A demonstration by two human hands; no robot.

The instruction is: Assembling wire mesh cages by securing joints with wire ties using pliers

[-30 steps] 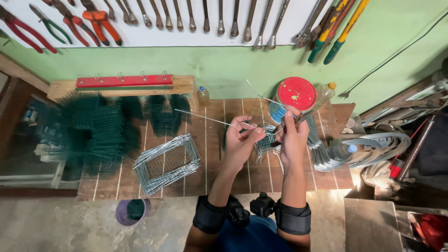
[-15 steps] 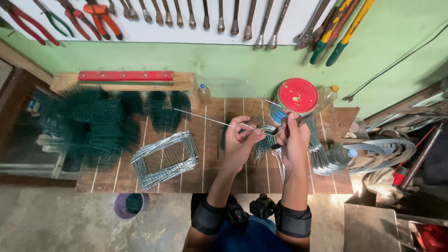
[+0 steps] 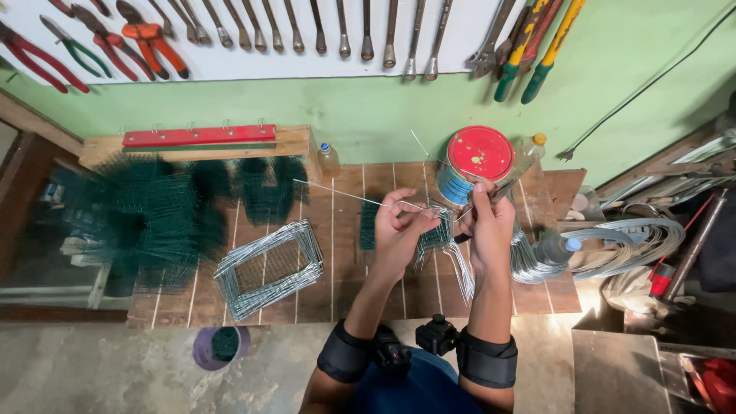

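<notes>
Overhead, two bare hands meet above a wooden workbench (image 3: 337, 291). Left hand (image 3: 399, 234) curls its fingers (image 3: 397, 201) together, pinching a thin straight wire (image 3: 337, 192) that runs out past its fingertips to the left. Right hand (image 3: 489, 226) has fingers pressed together around a small tool, too hidden to identify. Between and just below both sets of fingers hangs a bundle of bent silver wires (image 3: 445, 249). Beyond the right fingertips stands a red-lidded can (image 3: 477, 157). Well left of the left fingers lies a rectangular wire frame (image 3: 268, 268).
</notes>
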